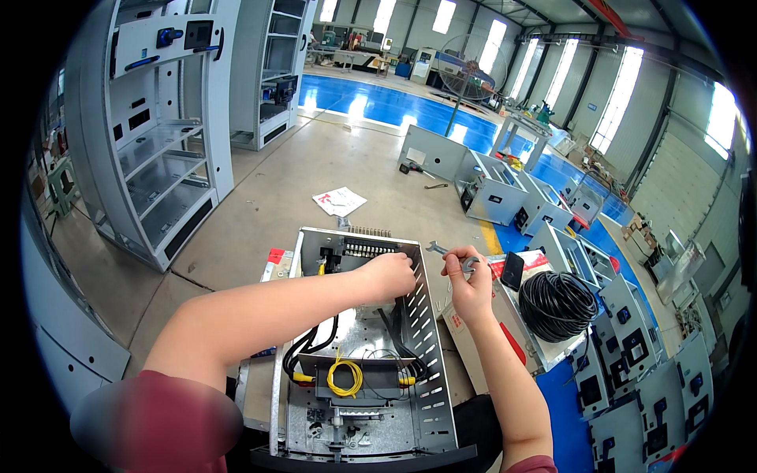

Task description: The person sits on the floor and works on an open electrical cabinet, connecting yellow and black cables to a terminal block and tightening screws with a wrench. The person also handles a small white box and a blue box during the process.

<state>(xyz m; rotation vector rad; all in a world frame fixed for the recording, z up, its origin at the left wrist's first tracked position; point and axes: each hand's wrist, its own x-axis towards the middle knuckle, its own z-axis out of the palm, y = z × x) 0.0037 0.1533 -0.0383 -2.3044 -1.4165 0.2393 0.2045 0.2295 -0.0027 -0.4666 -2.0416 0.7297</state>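
In front of me stands a metal drawer-type electrical chassis [430, 374] with a slotted right side wall. My left hand [391, 276] reaches across it, fingers curled against the inner face of that wall near the far corner. What those fingers pinch is hidden. Just outside the same wall, my right hand [467, 285] grips an open-end wrench [436, 248], its jaw pointing left toward the wall. Inside the chassis are a coil of yellow wire [344, 378], black cables [322, 347] with yellow ends, and a terminal strip [369, 249] along the far end.
A black cable coil [558, 306] and a phone [512, 270] lie on boxes to my right. Tall grey cabinets [158, 150] stand at left. A white paper [340, 201] and a power drill [410, 167] are on the floor. Several drawer units [495, 189] line the right side.
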